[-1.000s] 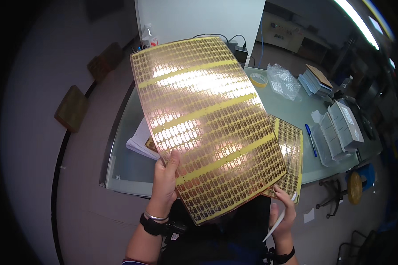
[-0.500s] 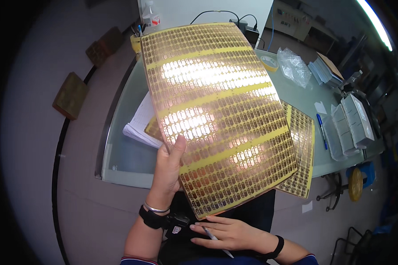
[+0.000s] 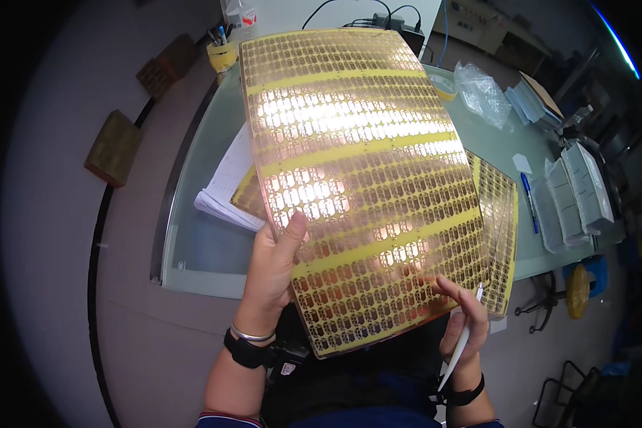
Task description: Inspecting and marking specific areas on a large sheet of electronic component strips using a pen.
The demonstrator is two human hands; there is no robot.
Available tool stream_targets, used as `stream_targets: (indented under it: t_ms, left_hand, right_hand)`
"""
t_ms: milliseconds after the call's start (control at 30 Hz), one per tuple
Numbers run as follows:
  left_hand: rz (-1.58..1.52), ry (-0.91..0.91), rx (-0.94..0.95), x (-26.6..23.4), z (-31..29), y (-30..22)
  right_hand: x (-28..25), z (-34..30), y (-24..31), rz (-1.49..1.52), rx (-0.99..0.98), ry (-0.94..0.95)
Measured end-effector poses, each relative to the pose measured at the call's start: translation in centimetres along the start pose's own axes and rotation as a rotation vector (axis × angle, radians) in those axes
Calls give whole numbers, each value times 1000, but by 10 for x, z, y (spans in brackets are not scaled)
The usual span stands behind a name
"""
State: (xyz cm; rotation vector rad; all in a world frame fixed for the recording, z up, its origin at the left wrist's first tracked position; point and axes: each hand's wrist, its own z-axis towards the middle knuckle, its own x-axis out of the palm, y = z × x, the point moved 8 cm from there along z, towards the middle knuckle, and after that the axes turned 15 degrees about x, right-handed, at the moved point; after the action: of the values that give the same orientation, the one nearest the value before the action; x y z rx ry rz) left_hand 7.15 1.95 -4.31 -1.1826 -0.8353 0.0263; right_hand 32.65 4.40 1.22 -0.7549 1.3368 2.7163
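Note:
A large yellow circuit board panel with rows of small copper patterns is held up and tilted, light glinting off it. My left hand grips its left edge, thumb on the face and the other fingers hidden behind. At the panel's lower right edge is my right hand, fingers bent, holding a slim white pen-like tool with a pale tip pointing up. Its forefinger is close to the panel face; whether it touches I cannot tell. Another patterned panel lies on the table behind, partly covered.
The glass-topped table carries an open notebook at left and a pen cup at the far left. On the right are a tape roll, bubble wrap, a blue pen and white boxes.
My right hand has moved up and right from below the panel to its lower right edge, turning the white tool upright. The held panel has shifted slightly right in view.

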Motion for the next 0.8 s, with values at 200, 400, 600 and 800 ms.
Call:
stream_targets:
  t_ms: [200,400,600,800]
  left_hand:
    - [-8,26,15,-3,-2,0]
    - [-7,20,23,-1,-1,-2]
    - [-21,16,14,-1,-3,-4]
    - [-15,32,20,0,-6,-5]
  right_hand:
    - [-7,-1,-11,66,152,-29]
    - [-3,-4,-15,80,200,-31]
    - [-3,-4,-14,45,169,-32]
    - [-3,-7,-14,42,157,-25]
